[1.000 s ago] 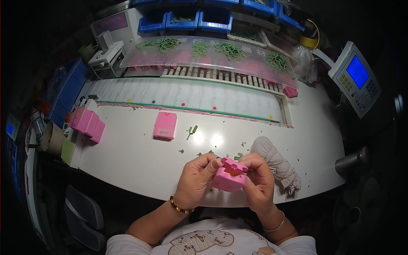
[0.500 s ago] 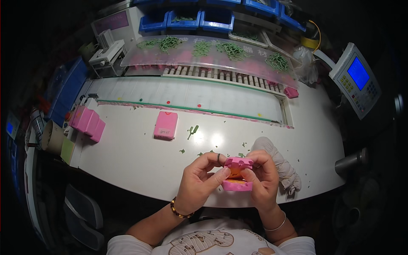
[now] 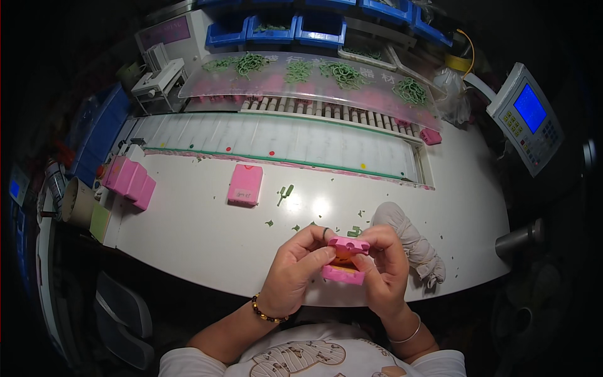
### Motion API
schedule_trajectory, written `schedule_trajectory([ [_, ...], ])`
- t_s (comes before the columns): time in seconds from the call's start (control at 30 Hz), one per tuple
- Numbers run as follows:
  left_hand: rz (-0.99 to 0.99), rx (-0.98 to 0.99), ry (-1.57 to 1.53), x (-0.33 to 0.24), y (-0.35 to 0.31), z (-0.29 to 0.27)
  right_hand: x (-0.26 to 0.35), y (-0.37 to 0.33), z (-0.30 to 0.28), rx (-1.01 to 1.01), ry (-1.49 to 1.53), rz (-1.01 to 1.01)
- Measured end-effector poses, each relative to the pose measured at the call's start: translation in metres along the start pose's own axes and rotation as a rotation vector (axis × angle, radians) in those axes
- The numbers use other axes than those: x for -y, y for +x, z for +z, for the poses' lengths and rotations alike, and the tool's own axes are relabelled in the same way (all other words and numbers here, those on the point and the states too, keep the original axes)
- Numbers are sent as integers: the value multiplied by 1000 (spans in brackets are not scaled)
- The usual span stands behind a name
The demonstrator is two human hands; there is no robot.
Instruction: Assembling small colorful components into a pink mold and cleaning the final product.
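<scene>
A pink block-shaped rubber mould is spread apart between my hands near the table's front edge, showing an orange inner face. My left hand grips its left side, thumb pressed at the opening and fingers behind. My right hand is closed round the right side, with its thumb also at the gap. Fine detail inside the mould is too small to make out. Just beyond my hands lie small green wax pieces. Beside my right hand rests a rolled grey-white cloth.
Another pink mould lies left of centre, near green wax pieces. Pink moulds are stacked at left. A white conveyor belt crosses behind, under a clear shelf with green clusters. A control panel stands at right.
Both hands have shifted the mould slightly left, and its gap looks a little narrower. The belt's coloured dots have moved left. A green piece behind my right fingers now shows more.
</scene>
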State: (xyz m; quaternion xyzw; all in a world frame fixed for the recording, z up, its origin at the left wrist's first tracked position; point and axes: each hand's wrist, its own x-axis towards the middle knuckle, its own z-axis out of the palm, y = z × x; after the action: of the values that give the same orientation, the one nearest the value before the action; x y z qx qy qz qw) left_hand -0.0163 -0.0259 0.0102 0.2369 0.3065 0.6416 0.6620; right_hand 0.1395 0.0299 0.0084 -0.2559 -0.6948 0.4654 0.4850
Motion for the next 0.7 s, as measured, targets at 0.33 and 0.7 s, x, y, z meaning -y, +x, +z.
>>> schedule_trajectory([
  [0.33, -17, 59, -80, 8, 1, -8, 0, -8, 6, -14, -97, -57],
  [0.7, 126, -74, 200, 4, -3, 3, 2, -12, 9, -31, 70, 15],
])
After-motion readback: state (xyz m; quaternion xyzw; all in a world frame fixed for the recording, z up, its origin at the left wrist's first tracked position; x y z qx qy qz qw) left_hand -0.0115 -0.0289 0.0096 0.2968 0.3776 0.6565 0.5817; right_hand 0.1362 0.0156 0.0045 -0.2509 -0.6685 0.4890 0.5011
